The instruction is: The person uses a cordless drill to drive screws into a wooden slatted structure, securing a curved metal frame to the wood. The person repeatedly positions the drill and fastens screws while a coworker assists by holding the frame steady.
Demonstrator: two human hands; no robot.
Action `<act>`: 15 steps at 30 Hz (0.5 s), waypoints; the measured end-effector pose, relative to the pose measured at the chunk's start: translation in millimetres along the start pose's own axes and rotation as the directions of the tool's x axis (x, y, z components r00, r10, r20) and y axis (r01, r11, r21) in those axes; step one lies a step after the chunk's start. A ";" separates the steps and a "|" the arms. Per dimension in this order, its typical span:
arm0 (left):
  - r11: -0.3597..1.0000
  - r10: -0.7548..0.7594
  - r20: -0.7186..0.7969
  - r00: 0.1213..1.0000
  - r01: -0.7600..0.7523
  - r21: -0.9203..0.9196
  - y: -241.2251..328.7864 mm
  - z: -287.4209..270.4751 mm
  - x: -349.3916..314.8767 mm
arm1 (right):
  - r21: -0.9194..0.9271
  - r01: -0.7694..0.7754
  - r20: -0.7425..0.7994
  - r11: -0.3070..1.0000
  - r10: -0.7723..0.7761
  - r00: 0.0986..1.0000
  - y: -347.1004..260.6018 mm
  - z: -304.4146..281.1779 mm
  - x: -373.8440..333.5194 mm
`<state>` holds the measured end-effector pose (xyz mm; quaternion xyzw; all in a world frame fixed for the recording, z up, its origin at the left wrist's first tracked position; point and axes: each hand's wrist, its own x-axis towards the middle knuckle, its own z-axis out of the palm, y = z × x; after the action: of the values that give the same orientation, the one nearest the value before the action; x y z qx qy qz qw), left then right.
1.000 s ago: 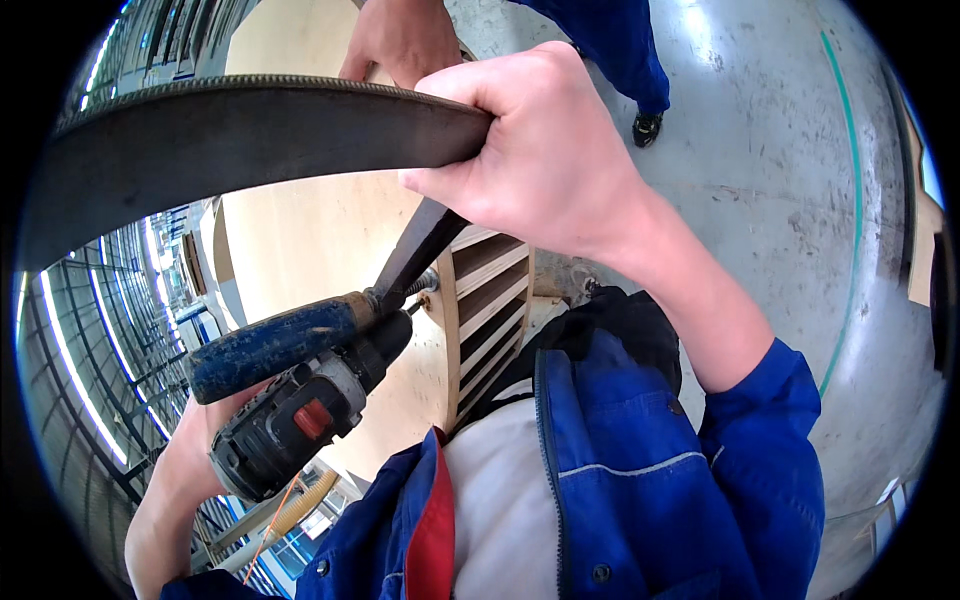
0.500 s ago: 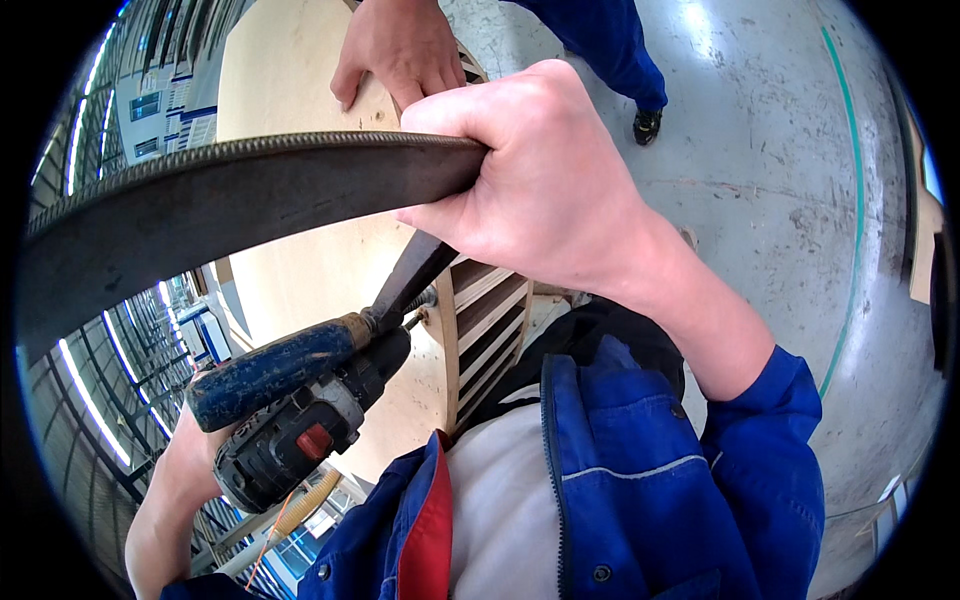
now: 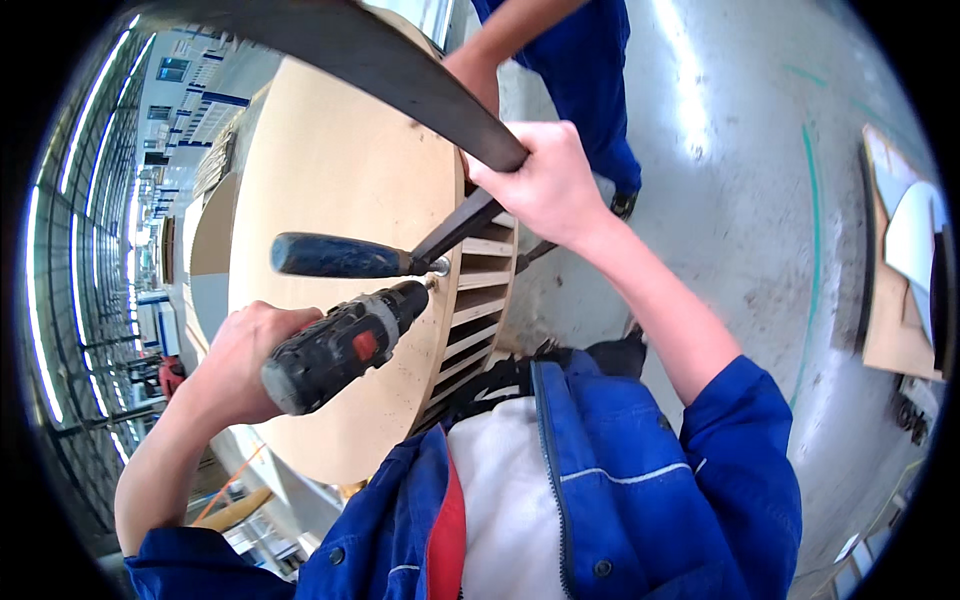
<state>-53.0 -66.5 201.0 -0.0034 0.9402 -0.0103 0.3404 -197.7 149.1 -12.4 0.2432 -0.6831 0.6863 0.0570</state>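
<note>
Nearest: clamp, its dark bar slanting high across the view. Right hand has fingers closed round it where the bar meets the sliding arm; no slack seen.

Left hand: fingers wrapped on the grip of 1 black drill with a red patch. Grip mostly hidden; trigger finger cannot be told.

Drill nose is just beside the clamp's screw end, over the edge of a round wooden panel. Whether its tip touches wood: cannot tell. Blue handle of the clamp sticks out above the panel, near the drill.

Risks (judgement):
1. Drill tip could skate or catch the clamp screw, as the 2 are so close.
2. Clamp could slip or twist if the right hand eases off, its long bar being heavy to 1 side.
3. Drill body could knock the blue handle if tilted toward it.
4. Bar could strike the co-worker's hand, partly hidden just behind it, if swung.

Farther: slats under the panel edge; beyond, grey floor with green line.

Writing: none legible; no brand or label can be made out on drill, clamp or panel.
</note>
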 end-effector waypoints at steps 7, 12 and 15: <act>0.833 -0.117 -0.497 0.860 -0.188 -0.520 -17.6 93.9 -69.7 | -0.399 0.382 -0.204 0.834 -0.487 0.849 -36.3 -10.3 -47.8; 0.743 -0.483 -0.569 0.665 -0.032 -0.668 -41.1 190.0 -71.9 | -0.412 0.472 0.639 0.779 -0.123 0.760 -45.0 21.4 -104.2; 0.813 -0.530 -0.637 0.560 0.123 -0.569 -49.2 226.2 -65.8 | -0.578 0.445 0.675 0.684 0.094 0.732 -34.5 38.4 -97.1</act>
<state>142.3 -118.7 70.5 -0.2598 0.9472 0.1482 -0.1154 -88.7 138.7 -23.0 0.4961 -0.8373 0.2281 -0.0274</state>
